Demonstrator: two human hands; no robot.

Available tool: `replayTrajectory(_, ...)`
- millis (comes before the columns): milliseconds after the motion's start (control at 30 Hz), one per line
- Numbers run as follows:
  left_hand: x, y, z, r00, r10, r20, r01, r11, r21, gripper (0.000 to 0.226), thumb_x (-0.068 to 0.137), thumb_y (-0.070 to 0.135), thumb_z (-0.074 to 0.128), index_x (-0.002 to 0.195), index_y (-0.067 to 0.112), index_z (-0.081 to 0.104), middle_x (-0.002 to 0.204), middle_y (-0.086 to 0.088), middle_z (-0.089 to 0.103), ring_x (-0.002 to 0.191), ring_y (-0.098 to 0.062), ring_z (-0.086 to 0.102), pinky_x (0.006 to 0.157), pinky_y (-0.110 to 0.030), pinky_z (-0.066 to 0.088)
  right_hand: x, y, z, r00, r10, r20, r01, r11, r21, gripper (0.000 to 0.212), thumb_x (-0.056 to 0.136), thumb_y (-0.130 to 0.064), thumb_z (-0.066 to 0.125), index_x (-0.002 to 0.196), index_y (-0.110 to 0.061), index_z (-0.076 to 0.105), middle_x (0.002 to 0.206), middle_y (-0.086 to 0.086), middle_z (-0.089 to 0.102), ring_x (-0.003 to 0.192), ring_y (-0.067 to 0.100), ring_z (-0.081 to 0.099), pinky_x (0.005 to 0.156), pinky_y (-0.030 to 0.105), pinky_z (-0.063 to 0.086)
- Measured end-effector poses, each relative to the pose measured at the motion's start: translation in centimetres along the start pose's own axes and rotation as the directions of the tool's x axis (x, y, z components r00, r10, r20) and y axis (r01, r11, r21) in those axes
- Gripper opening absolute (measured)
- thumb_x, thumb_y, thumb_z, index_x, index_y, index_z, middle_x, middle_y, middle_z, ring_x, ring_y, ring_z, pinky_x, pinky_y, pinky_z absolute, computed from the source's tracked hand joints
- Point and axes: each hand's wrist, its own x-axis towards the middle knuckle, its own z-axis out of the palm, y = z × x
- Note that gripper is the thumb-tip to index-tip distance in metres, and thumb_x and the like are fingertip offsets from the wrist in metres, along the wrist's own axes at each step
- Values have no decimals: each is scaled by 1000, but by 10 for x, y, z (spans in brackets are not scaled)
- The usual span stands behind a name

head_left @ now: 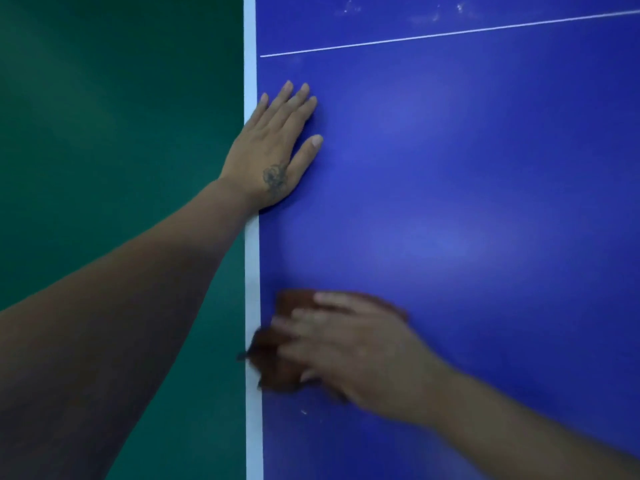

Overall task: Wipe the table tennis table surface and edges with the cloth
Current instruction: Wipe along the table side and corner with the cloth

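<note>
The blue table tennis table (450, 202) fills the right of the view, with a white edge stripe (252, 258) running down its left side. My left hand (273, 150) lies flat on the blue surface beside the stripe, fingers straight. Lower down, my right hand (353, 344) presses a brown cloth (277, 368) onto the table at the stripe; the hand is blurred and its fingers look extended over the cloth. A corner of the cloth reaches over the table's edge.
Green floor (114, 133) lies left of the table edge. A thin white line (450, 33) crosses the blue top at the far end. Pale smudges (408, 12) mark the surface beyond that line.
</note>
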Motion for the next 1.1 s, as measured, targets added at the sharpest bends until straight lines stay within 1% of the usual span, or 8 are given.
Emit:
replayTrajectory(67,-21,19,3,1000,5,-1,-5,999,-32,60,116,40,39,166,8,35,176,-8,28,166,-27,16,136,-45,8,-10,32,-29,994,104,-20,-104,994,27,32,107,-35,54,134,-27,70,154,-8,54,144,12,51,121,38,36)
replayTrajectory(200,-70,52,10,998,-47,-43,43,996,-84,64,114,45,38,167,9,34,176,-8,27,167,-26,14,136,-45,9,-49,121,-85,916,400,-33,-400,902,-159,47,109,-43,37,148,-26,56,158,-8,49,151,18,41,122,47,31)
replayTrajectory(300,-94,68,21,1000,-21,14,21,999,-35,68,113,50,34,169,11,30,178,-5,22,167,-24,11,136,-49,8,-78,159,-94,867,494,62,-462,845,-270,61,106,-54,37,161,-28,37,165,-4,40,159,19,24,127,51,21)
replayTrajectory(400,-100,70,29,1000,-13,7,13,1000,20,69,113,52,34,169,13,30,178,-3,21,167,-22,11,135,-51,10,-85,168,-82,834,536,132,-485,825,-291,74,101,-71,29,165,-35,24,175,-5,13,163,20,4,130,53,11)
replayTrajectory(600,-99,70,32,999,-6,-46,7,1000,24,67,112,51,38,168,14,34,177,-2,26,166,-22,17,135,-51,14,-98,121,-55,833,553,25,-510,784,-355,71,102,-71,31,164,-35,28,175,-1,16,162,26,8,128,56,15)
replayTrajectory(867,-100,74,28,999,-17,-48,17,1000,11,67,111,49,38,166,12,37,176,-4,29,166,-23,19,135,-50,13,-106,-48,1,920,371,125,-349,922,-167,50,111,-49,33,157,-33,44,173,-7,20,162,22,9,129,51,16)
replayTrajectory(1000,-102,74,28,999,-15,-33,16,1000,12,70,110,52,34,168,13,34,177,-4,27,166,-22,17,135,-49,12,-107,-43,-18,885,464,22,-464,886,-6,47,111,-39,36,151,-21,54,164,-7,41,157,18,29,127,45,26)
replayTrajectory(1100,-104,74,26,999,-28,-16,28,999,22,71,109,55,31,169,15,30,178,-2,24,167,-20,13,136,-47,9,-128,12,-58,801,594,-78,-599,796,-91,50,112,-40,31,153,-20,51,165,-5,39,158,19,28,128,46,22)
